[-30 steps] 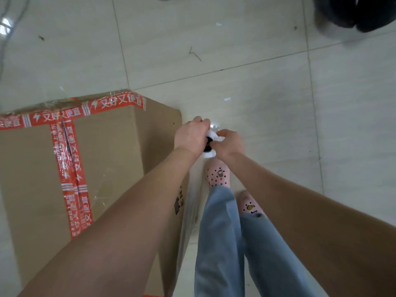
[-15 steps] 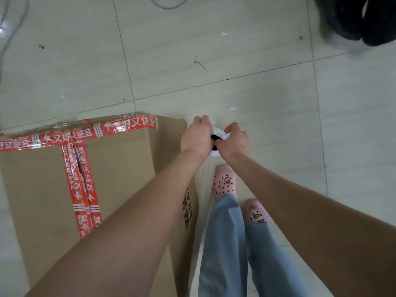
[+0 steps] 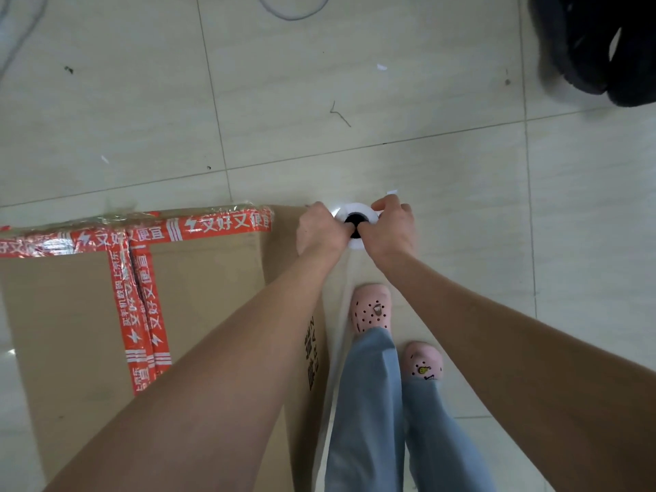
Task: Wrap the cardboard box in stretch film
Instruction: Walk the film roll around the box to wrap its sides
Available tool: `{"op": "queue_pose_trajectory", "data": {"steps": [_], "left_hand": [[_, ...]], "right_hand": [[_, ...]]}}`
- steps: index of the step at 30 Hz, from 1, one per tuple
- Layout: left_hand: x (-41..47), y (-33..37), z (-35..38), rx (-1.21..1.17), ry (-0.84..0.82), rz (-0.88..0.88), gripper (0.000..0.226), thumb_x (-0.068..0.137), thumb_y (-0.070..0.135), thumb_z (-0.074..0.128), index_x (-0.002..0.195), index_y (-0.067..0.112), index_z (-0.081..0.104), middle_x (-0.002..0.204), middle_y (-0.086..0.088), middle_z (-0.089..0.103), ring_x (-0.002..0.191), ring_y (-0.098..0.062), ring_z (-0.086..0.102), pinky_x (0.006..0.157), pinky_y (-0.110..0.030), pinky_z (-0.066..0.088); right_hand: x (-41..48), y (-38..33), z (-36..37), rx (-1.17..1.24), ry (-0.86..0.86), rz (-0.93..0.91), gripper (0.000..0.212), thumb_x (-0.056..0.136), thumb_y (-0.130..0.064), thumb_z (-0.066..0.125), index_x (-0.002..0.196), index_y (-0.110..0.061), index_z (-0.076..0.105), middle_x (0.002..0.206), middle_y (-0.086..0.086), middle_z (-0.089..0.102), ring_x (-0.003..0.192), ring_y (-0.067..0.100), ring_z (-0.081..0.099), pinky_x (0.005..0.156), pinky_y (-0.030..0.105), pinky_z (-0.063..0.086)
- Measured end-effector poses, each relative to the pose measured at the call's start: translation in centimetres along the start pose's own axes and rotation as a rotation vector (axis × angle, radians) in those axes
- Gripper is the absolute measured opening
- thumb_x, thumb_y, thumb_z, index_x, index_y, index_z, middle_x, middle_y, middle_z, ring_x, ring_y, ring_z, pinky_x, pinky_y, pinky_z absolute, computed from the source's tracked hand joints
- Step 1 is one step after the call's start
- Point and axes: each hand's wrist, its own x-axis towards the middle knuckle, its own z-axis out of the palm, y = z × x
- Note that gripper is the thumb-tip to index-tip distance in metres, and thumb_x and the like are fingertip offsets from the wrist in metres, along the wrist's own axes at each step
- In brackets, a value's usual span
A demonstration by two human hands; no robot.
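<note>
A large cardboard box [image 3: 198, 289] sealed with red printed tape stands on the floor at the left. Its far top edge shows crinkled clear film. A white stretch film roll [image 3: 356, 212] with a dark core is held upright just past the box's right far corner. My left hand [image 3: 321, 229] grips the roll from the left and my right hand [image 3: 390, 227] grips it from the right, with fingers in the core. A sheet of clear film [image 3: 342, 289] runs down from the roll along the box's right side.
My legs in blue jeans and pink clogs [image 3: 371, 308] stand right of the box on the pale tiled floor [image 3: 355, 83]. A dark bulky object [image 3: 600, 44] lies at the top right. A thin cable [image 3: 294, 10] loops at the top.
Both hands have carried the roll forward along the box's right side toward its far corner. The view has shifted, so the box sits lower in the frame.
</note>
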Motion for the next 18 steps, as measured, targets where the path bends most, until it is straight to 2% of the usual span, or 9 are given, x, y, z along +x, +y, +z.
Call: {"op": "queue_pose_trajectory", "data": {"steps": [3,6,10,14,16,18], "left_hand": [[-0.1,0.9,-0.5,0.225,0.010,0.197,0.033,0.085,0.013,0.062,0.113,0.006,0.048,0.115,-0.013,0.052,0.100,-0.032,0.058,0.067,-0.034,0.041],[0.2,1.8,-1.1,0.473,0.017,0.441,0.030,0.087,0.002,0.054,0.116,0.005,0.047,0.117,-0.013,0.047,0.102,-0.033,0.056,0.069,-0.038,0.044],[1.0,2.8,-1.5,0.676,-0.018,0.532,0.025,0.089,0.003,0.049,0.114,0.006,0.049,0.113,-0.013,0.050,0.102,-0.031,0.055,0.068,-0.036,0.041],[2.6,3.9,-2.4,0.626,-0.029,0.395,0.019,0.088,0.010,0.050,0.106,0.008,0.054,0.107,-0.011,0.055,0.099,-0.031,0.058,0.067,-0.033,0.042],[3.5,4.3,-3.2,0.514,-0.039,0.260,0.017,0.086,0.013,0.053,0.103,0.011,0.057,0.104,-0.009,0.059,0.096,-0.029,0.059,0.066,-0.030,0.041],[4.4,4.4,-3.8,0.387,-0.042,0.140,0.006,0.082,0.015,0.056,0.088,0.012,0.057,0.096,-0.010,0.064,0.082,-0.027,0.057,0.060,-0.028,0.039]], "right_hand": [[0.4,-0.8,-0.5,-0.011,-0.032,0.012,0.029,0.086,-0.014,0.058,0.114,-0.018,0.051,0.118,0.005,0.046,0.078,0.022,0.051,0.066,0.029,0.039],[0.6,-1.2,-0.5,-0.010,-0.067,0.012,0.027,0.085,-0.010,0.058,0.111,-0.018,0.053,0.117,0.006,0.046,0.075,0.021,0.051,0.067,0.029,0.042],[1.1,-1.6,-0.4,-0.040,-0.095,-0.002,0.025,0.084,-0.010,0.058,0.108,-0.019,0.056,0.115,0.007,0.046,0.080,0.023,0.053,0.068,0.030,0.045],[2.4,-2.5,-1.0,-0.168,-0.140,-0.107,0.029,0.084,-0.012,0.055,0.111,-0.023,0.058,0.116,0.004,0.048,0.092,0.026,0.059,0.066,0.029,0.043],[3.1,-3.2,-1.3,-0.155,-0.151,-0.089,0.035,0.084,-0.017,0.057,0.119,-0.023,0.055,0.121,0.002,0.045,0.091,0.025,0.059,0.063,0.027,0.041],[3.8,-4.0,-1.5,-0.117,-0.151,-0.008,0.043,0.084,-0.024,0.060,0.125,-0.021,0.047,0.124,0.003,0.043,0.091,0.026,0.060,0.064,0.027,0.043]]}}
